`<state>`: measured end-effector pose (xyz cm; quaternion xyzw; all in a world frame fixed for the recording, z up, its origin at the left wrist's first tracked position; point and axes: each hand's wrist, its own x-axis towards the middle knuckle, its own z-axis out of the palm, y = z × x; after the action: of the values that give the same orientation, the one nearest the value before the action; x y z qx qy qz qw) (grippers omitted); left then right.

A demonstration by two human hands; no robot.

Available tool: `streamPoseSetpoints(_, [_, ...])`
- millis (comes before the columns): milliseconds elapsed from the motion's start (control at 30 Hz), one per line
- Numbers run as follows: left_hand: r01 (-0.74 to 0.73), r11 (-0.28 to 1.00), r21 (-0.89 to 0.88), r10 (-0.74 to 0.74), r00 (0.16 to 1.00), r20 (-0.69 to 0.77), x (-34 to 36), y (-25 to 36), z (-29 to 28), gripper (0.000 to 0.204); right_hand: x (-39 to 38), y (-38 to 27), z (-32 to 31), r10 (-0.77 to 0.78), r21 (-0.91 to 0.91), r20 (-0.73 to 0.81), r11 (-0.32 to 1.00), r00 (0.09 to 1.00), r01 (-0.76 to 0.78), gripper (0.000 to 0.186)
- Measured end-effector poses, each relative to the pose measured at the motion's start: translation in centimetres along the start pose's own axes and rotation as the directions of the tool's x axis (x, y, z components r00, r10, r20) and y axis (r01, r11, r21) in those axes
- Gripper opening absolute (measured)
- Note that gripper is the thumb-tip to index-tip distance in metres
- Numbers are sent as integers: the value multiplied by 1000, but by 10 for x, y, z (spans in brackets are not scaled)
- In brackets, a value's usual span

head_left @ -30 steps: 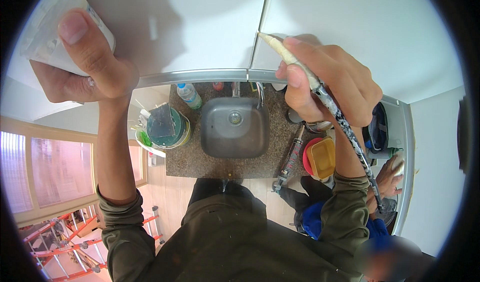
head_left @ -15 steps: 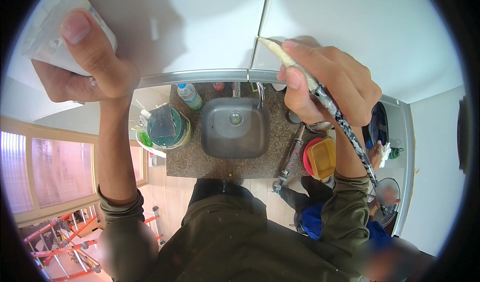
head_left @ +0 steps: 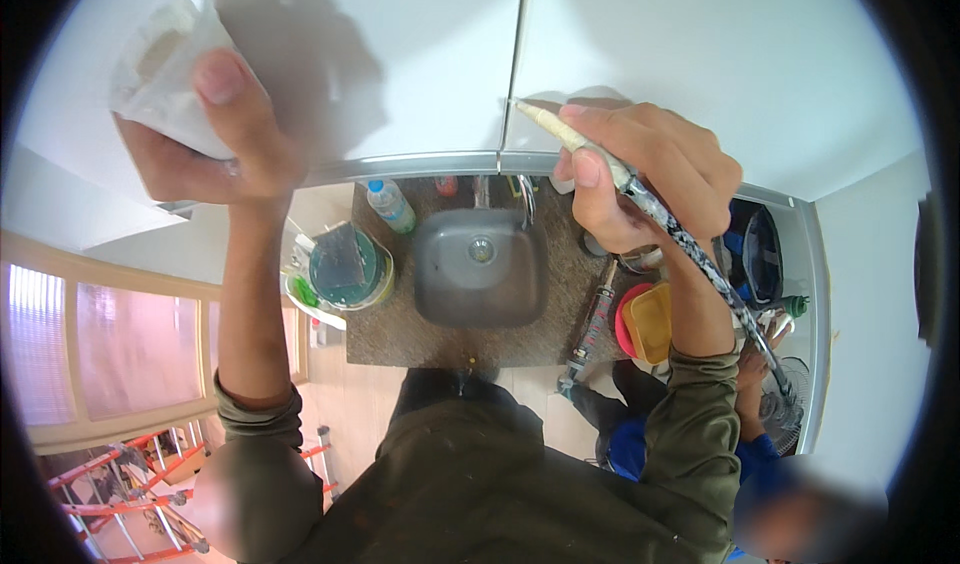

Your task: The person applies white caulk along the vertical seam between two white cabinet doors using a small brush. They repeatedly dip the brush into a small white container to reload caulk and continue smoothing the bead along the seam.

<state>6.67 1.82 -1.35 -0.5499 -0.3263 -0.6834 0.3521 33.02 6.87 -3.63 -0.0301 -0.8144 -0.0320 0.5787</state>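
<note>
My left hand [head_left: 225, 139] is closed around a whitish translucent plastic cup [head_left: 160, 64], with the thumb along its near side. Some pale stuff shows inside the cup. In my right hand [head_left: 660, 164] is a slim brush-like tool [head_left: 690, 247], gripped like a pen. Its front end is cream-coloured and tapers to a point; the long dark handle is spattered with white. The tip is at the narrow gap between two white cabinet doors [head_left: 620, 39], just above their metal lower edge [head_left: 400, 167]. Whether it touches the door I cannot tell.
Below is a stone counter [head_left: 390, 339] with a grey sink [head_left: 480, 294], a bottle [head_left: 390, 206], a bucket [head_left: 350, 274], a caulking gun [head_left: 597, 319] and a yellow container [head_left: 652, 329]. Another person's hand [head_left: 752, 366] is at the right. An orange ladder [head_left: 120, 509] stands lower left.
In the picture, my left hand with the cup has shifted right and slightly down. The tool's tip sits slightly lower along the door gap. The whole view has shifted a little.
</note>
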Motion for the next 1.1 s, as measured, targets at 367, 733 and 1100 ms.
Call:
streamPoseSetpoints(367, [-126,976,175,113,990,86,-1,-13,-20,39,-21,-28,19,334,223,-310,936,890,-273,15])
streamPoseSetpoints(733, [48,997,55,-62,951,303,-26,21,-43,30,-148,-203,37,918,607,-141,376,372,-700,6])
streamPoseSetpoints(1100, [987,15,-157,-760,113,640,-183,162,-211,24,-167,-271,26,985,617,-7,139,171,-774,13])
